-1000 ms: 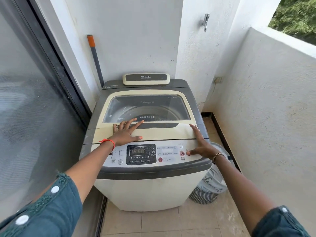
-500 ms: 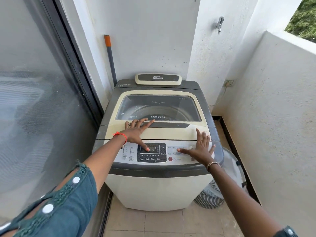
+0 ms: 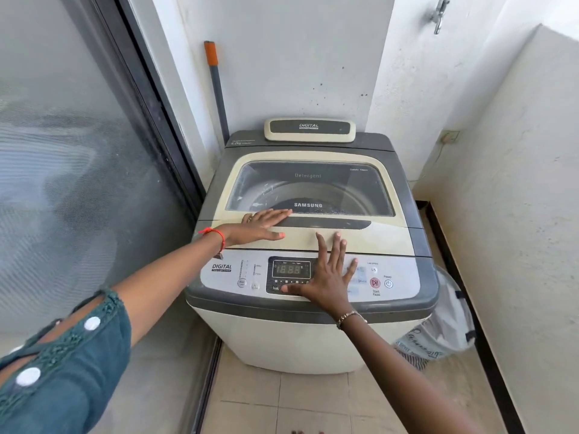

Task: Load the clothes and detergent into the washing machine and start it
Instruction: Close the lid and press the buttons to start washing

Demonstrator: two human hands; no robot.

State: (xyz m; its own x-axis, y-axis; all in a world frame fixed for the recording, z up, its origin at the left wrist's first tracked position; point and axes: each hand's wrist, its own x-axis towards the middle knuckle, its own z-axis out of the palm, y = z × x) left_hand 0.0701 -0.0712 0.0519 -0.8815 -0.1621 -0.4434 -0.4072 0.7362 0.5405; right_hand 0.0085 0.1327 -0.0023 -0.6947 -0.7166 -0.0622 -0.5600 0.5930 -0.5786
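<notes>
With its lid [image 3: 313,236] shut, the washing machine [image 3: 310,252] stands against the back wall beside a glass door [image 3: 78,151]. Lying flat on the lid, the left hand [image 3: 260,225] grasps nothing. Fingers spread, the right hand [image 3: 326,277] covers the control panel [image 3: 225,274], thumb on the buttons under the display [image 3: 290,269]; a laundry bag [image 3: 445,327] sits beside the machine.

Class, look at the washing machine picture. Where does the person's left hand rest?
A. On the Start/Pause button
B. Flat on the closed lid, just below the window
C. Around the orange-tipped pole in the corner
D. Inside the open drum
B: the left hand lies palm down, fingers spread, on the cream lid of the washing machine, which is shut, just below its window.
</notes>
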